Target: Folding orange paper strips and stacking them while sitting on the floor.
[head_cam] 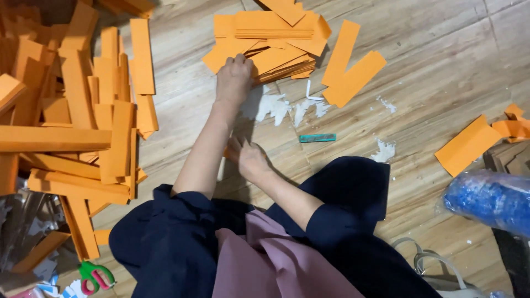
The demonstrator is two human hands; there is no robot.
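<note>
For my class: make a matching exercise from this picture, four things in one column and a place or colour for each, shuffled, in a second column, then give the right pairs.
Things
1. left hand
2. right hand
3. scissors
4. teal strip

Descriptions
A. green and red handles, bottom left corner
B. lies alone on the wooden floor, near white paper scraps
C. reaches out onto the stack of orange card pieces
D. low on the floor, close to the person's lap

Pairs: 1-C, 2-D, 3-A, 4-B
</note>
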